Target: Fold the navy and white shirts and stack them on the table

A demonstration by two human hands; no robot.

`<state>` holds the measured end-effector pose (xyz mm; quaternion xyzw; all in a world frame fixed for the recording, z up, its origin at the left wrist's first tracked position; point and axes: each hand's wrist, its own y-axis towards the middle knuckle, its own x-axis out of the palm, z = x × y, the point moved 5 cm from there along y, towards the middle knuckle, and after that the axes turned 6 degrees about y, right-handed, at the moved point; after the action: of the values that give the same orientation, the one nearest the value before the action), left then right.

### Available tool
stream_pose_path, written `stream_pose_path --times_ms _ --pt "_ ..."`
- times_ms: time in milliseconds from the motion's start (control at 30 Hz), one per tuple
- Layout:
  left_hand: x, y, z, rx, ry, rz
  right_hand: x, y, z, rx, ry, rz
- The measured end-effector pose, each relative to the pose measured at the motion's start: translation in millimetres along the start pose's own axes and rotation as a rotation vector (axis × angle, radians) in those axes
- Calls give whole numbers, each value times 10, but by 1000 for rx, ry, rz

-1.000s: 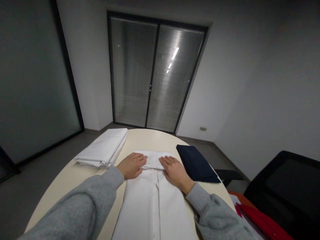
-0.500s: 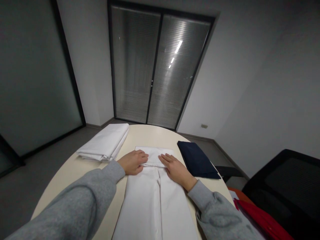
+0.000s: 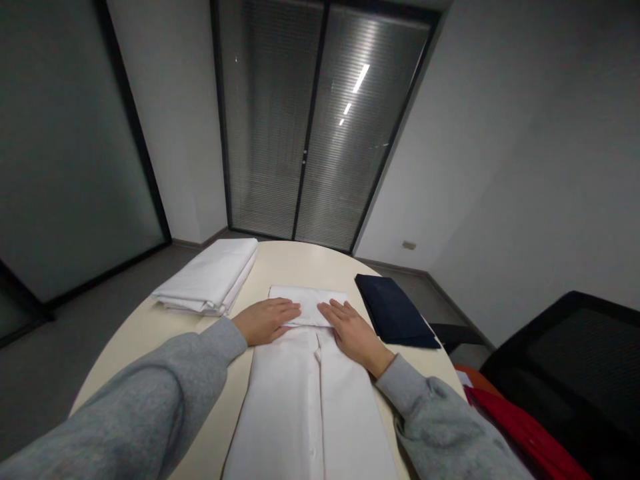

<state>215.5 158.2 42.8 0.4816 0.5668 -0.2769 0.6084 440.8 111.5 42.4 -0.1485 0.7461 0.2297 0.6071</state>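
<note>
Sleeves point(image 3: 145, 397), grey and softly creased, stretch from my side across the pale round desk point(image 3: 305, 260), and past their cuffs my left grip point(image 3: 270, 320) and right grip point(image 3: 356, 335) lie palm down on a white garment point(image 3: 287, 407), fingers laid out nearly straight, resting on the fabric and, as far as I can see, clasping none of it. I judge the step in hand to be smoothing a turned-over band point(image 3: 309, 303) at the garment's far end, one grip at each side; from here the next move seems to call for even, light pressure, so that the fold lies straight and the layers under it do not slip. The garment itself is lengthwise on the desk right in front of me, its near end running out of view, flat and fairly smooth, with a long edge or seam down its middle and sides that draw in toward the band, which looks roughly square. Off to my right, beside the desk, red cloth point(image 3: 530, 433) lies by a black chair point(image 3: 580, 373). Farther on, folded navy cloth point(image 3: 395, 310) lies just beside my right grip, and a folded white pile point(image 3: 210, 277) sits left of the band, apart from it; past the desk stand glazed doors point(image 3: 270, 133) with blinds
</note>
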Motion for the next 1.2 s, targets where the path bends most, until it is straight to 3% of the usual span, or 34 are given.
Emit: stream_pose_path --times_ms 267,467,600,700,767,833,933,1033,1200 --pt "-101 -7 63 93 -72 -7 -54 -8 -14 -34 57 -74" --pt "-251 11 134 89 -173 -12 -114 -49 -59 9 131 -157" --pt "-318 205 32 -164 -158 -72 -291 84 -60 102 186 -137" --pt "-331 421 -29 -332 -81 20 -510 354 -85 179 139 0" --pt "-252 526 2 -354 -51 71 -573 533 -135 211 96 89" --pt "-81 564 62 -346 -45 14 -500 644 -189 229 55 135" --pt "148 522 133 -326 -74 -99 -179 646 -214 231 59 65" --pt "205 474 129 -339 -125 -104 102 546 -144 251 105 -22" --pt "223 444 56 -371 -168 -121 201 492 33 305 129 -73"
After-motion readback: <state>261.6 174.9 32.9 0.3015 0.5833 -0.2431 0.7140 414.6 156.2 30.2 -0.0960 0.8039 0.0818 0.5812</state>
